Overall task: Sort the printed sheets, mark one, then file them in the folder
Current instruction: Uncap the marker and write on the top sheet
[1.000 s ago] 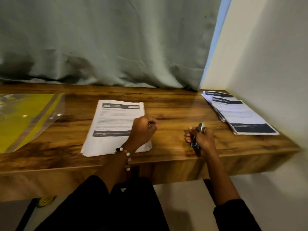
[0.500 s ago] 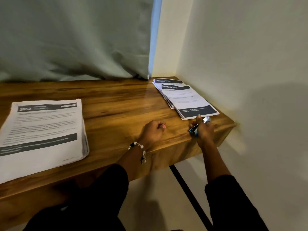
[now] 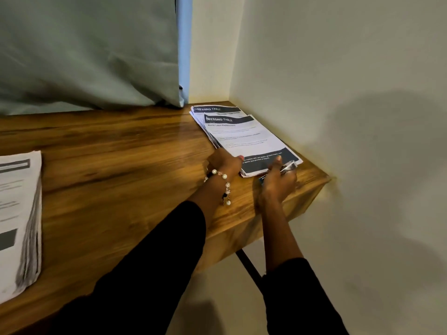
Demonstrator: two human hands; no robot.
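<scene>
Gripping: right hand (image 3: 278,182) curls around a silvery marker (image 3: 289,166).
Pinching: left hand (image 3: 223,163) nips the sheet stack (image 3: 244,139) at its 7 o'clock corner.
Stack: on desk (image 3: 121,165), at 2 o'clock.
Second pile (image 3: 19,213): 9 o'clock.

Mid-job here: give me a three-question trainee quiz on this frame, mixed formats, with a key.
1. True or false: the right hand is empty.
2. The stack headed DRESSING TABLE lies: A) at the desk's middle, B) in the corner by the wall, C) on the floor.
3. Fill in: the left hand touches the near ____ corner of that stack.

Key: 1 false, it holds a small pen-like object; 2 B; 3 left. A second stack lies at the left edge of the wooden desk.
</scene>
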